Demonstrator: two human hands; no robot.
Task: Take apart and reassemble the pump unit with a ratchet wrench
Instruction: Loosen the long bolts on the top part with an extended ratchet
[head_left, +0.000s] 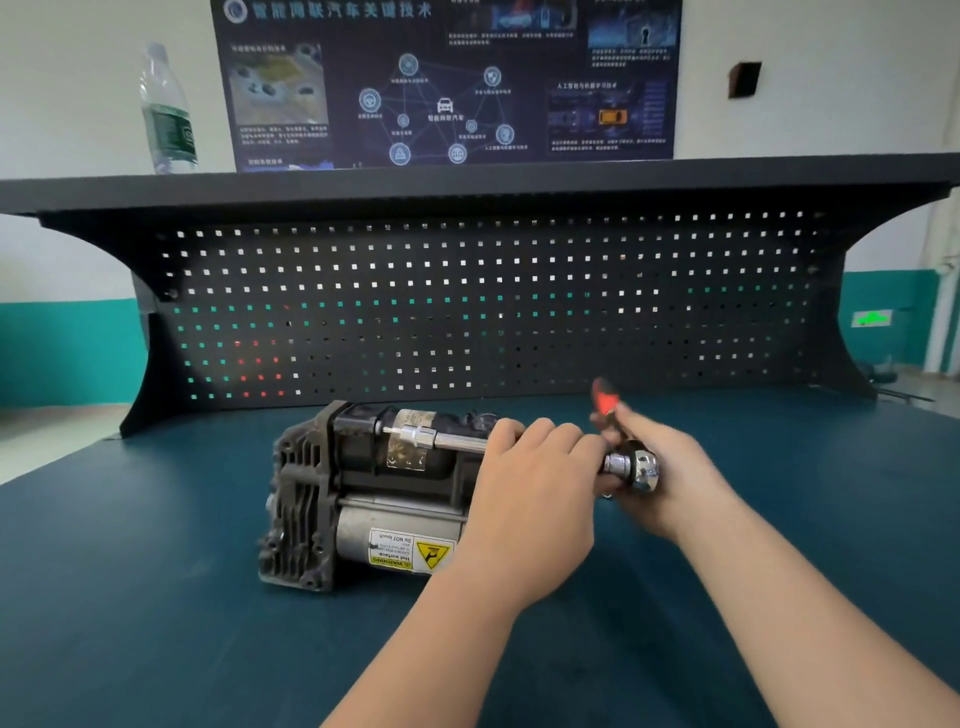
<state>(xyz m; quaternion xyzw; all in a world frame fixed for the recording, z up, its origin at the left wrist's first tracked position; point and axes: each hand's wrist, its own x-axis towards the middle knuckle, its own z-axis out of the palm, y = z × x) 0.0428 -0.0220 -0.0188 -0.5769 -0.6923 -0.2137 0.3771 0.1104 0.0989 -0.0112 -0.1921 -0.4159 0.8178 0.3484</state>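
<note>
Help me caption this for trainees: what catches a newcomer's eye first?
The grey-and-black metal pump unit lying mid-bench on the teal mat, yellow warning label toward the camera. Over it, the left hand steadies a chrome extension bar, while the right hand grips the red-handled ratchet wrench. Behind stands a black perforated pegboard.
</note>
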